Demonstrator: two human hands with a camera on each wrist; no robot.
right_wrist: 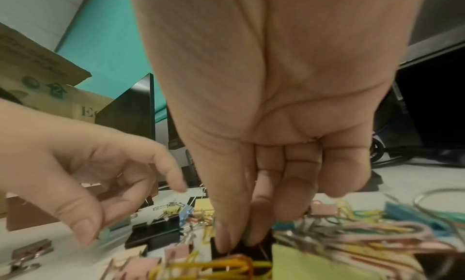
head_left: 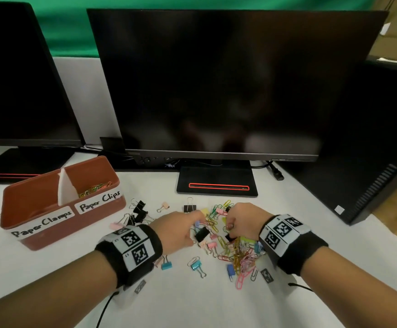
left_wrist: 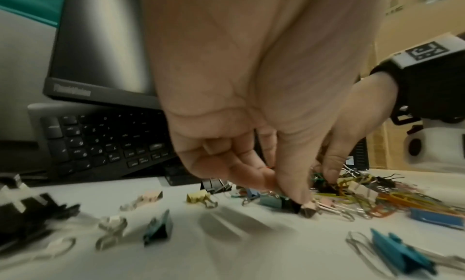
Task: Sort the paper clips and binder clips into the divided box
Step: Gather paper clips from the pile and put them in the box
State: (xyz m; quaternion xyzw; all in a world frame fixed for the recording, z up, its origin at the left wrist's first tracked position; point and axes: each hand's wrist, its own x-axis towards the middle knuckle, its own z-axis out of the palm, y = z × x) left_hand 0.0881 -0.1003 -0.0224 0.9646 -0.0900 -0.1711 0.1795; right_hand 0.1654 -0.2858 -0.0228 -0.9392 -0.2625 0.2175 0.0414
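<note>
A mixed pile of coloured paper clips and binder clips [head_left: 235,252] lies on the white table. My left hand [head_left: 194,229] hovers over its left edge, thumb and forefinger spread either side of a black binder clip [head_left: 202,234]; the thumb [left_wrist: 299,194] touches it. My right hand [head_left: 229,234] reaches down into the pile's middle and pinches another black binder clip [right_wrist: 241,248] between thumb and forefinger. The red-brown divided box [head_left: 62,223] stands at the left, labelled "Paper Clamps" and "Paper Clips". Paper clips [head_left: 95,187] lie in its right compartment; the floor of the left one is hidden.
Several black binder clips [head_left: 140,209] lie between the box and the pile. A monitor base [head_left: 216,183] stands just behind the pile, a dark computer tower [head_left: 358,162] at the right. A keyboard [left_wrist: 105,143] sits under the left monitor.
</note>
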